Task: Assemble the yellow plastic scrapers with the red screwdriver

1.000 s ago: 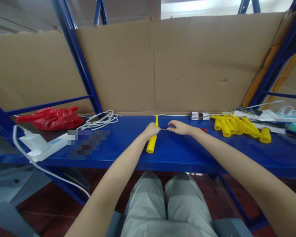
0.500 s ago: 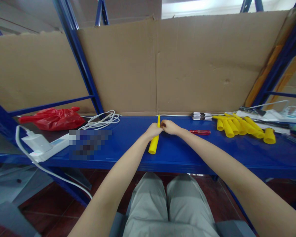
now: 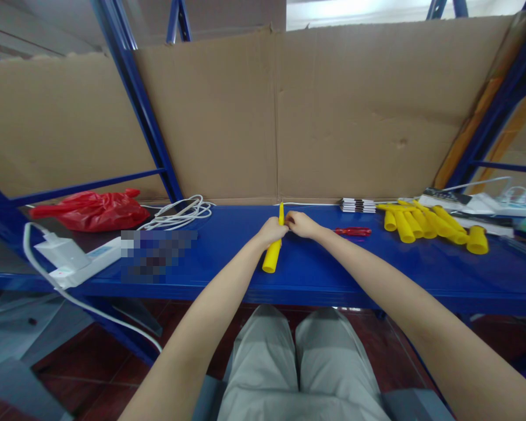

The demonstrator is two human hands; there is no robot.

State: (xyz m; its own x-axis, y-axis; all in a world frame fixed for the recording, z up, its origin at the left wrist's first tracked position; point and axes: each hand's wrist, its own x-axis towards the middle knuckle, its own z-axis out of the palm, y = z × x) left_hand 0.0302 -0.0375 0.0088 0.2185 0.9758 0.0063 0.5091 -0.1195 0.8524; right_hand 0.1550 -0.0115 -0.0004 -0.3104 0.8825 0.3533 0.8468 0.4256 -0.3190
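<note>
My left hand (image 3: pixel 272 232) is wrapped round the middle of a yellow cone-shaped tube (image 3: pixel 270 260), its wide open end toward me and its thin tip pointing away. My right hand (image 3: pixel 301 224) is closed against the tube's right side, beside my left fingers; whatever its fingertips pinch is too small to make out. Right of my right hand, partly behind the forearm, lies a red-handled screwdriver (image 3: pixel 354 232). Farther right, several yellow tubes (image 3: pixel 407 227) lie in a pile, with one short tube (image 3: pixel 477 240) at its right end.
A stack of small white-and-black pieces (image 3: pixel 357 205) sits at the back of the blue table (image 3: pixel 228 257). At left are a red plastic bag (image 3: pixel 99 211), a coiled white cable (image 3: pixel 179 213) and a power strip (image 3: pixel 96 260). Cardboard (image 3: pixel 210 117) stands behind.
The view has shifted very slightly. Both hands keep nearly the same place on the tube, and the screwdriver looks unmoved.
</note>
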